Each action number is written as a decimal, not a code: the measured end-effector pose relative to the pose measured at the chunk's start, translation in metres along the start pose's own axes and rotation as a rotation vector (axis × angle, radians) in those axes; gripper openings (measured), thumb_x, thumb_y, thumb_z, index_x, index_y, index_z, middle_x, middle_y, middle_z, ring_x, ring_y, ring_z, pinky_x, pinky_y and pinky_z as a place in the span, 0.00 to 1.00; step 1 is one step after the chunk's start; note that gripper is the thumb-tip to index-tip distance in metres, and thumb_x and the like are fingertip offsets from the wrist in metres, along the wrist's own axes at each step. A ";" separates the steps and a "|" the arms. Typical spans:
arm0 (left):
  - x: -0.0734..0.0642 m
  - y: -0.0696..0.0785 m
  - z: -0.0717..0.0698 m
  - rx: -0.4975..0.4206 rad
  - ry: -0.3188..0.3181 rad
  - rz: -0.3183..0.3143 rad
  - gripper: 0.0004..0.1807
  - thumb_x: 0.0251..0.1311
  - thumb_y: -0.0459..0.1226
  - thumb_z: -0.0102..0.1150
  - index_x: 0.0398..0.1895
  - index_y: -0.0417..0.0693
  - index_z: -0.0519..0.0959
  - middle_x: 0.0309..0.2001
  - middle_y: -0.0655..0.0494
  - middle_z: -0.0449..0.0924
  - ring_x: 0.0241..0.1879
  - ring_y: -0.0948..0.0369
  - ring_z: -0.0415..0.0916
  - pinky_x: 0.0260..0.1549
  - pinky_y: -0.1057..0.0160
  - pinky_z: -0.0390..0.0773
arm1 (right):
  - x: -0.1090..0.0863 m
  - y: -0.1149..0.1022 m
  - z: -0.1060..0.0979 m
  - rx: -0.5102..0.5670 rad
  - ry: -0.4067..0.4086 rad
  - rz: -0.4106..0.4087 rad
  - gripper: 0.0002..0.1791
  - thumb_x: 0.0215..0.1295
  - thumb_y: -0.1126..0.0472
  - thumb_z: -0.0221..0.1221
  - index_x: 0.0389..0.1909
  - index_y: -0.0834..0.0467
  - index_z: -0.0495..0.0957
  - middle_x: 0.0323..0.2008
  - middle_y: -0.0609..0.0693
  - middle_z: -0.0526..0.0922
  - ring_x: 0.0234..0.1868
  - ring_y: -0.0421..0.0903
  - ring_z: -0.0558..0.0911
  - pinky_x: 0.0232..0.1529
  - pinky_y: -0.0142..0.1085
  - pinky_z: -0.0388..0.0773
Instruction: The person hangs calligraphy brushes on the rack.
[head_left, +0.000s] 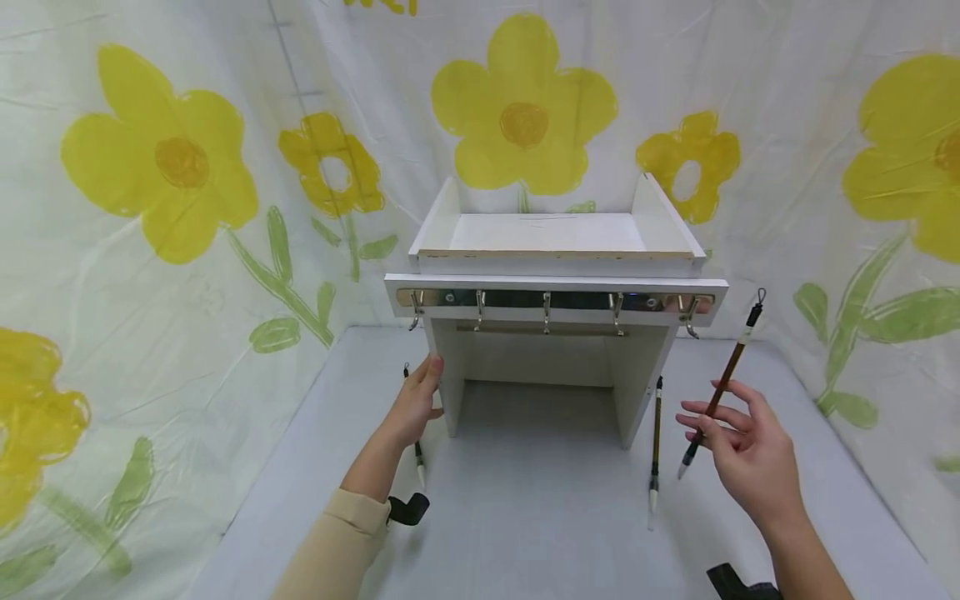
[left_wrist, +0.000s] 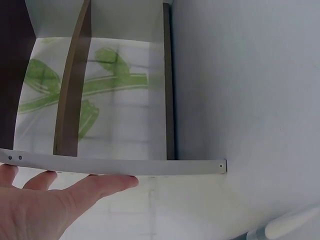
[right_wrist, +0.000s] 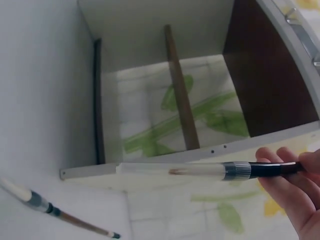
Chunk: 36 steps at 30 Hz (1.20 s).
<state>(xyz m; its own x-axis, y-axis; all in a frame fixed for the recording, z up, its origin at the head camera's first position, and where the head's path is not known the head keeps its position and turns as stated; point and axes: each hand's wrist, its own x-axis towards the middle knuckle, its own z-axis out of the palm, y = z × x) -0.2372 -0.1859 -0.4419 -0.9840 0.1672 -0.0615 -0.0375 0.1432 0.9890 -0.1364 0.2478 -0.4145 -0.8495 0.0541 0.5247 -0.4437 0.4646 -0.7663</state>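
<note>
My right hand [head_left: 750, 454] pinches a tilted brush [head_left: 732, 362] to the right of the white rack [head_left: 555, 267]; a loosened pinch could drop it onto the second brush [head_left: 656, 442]. My left hand [head_left: 411, 406], fingers extended, touches the rack's side; overpressing could shift it.

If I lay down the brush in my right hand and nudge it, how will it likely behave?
The brush would probably roll: its handle looks slim and round. It should stay stiff, the handle running straight past your right hand. Its clear cap could be brittle plastic.
</note>
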 end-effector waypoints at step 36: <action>-0.002 -0.001 0.001 0.051 -0.001 0.017 0.46 0.74 0.66 0.29 0.83 0.49 0.39 0.82 0.43 0.38 0.78 0.37 0.42 0.63 0.34 0.68 | -0.010 -0.027 0.044 0.148 -0.152 -0.117 0.30 0.65 0.80 0.60 0.66 0.60 0.68 0.44 0.60 0.89 0.40 0.33 0.89 0.37 0.30 0.86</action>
<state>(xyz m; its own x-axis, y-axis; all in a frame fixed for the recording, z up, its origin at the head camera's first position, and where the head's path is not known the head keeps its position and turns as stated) -0.2350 -0.1857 -0.4430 -0.9842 0.1713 -0.0450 -0.0118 0.1899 0.9817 -0.1288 0.1959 -0.4152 -0.8178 -0.1314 0.5603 -0.5695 0.3243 -0.7553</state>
